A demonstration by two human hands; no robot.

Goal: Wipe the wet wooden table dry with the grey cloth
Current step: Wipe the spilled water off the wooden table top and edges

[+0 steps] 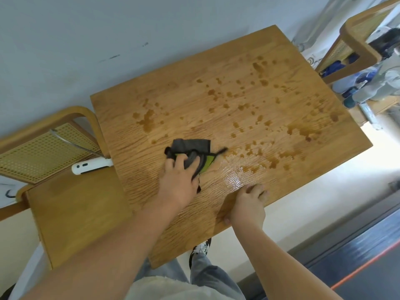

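Observation:
The wooden table [194, 98] fills the middle of the view, its far and right parts dotted with several dark water drops [244, 100] and a shiny wet patch [233, 180]. A crumpled grey cloth [190, 147] with a green underside lies near the table's middle. My left hand [178, 180] grips the cloth and presses it down on the wood. My right hand [249, 204] holds the table's near right edge, fingers on top and thumb at the rim.
A wooden chair with a cane back [43, 152] stands at the left, with a white handled tool [93, 166] lying on its seat. Another chair [355, 40] with clutter stands at the far right. A grey wall runs behind the table.

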